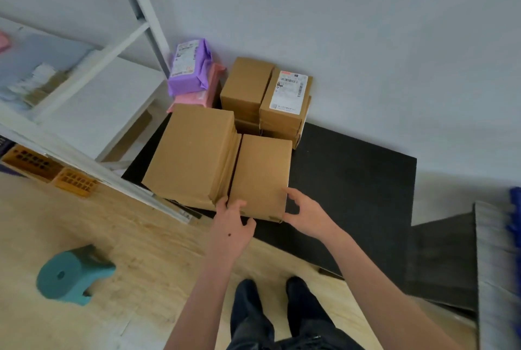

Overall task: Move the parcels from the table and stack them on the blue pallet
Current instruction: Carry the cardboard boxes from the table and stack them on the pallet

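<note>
Both forearms reach forward and down, palms turned inward. Left hand: fingers curled over the near-left corner of the box, thumb in the gap beside the taller stack just left. Right hand: arched wide, forefinger and thumb tips on the near-right corner. The box lies flat on the black counter, directly ahead of the fingers.

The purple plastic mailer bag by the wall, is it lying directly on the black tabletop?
No, the purple plastic mailer bag rests on top of a pink mailer bag.
</note>
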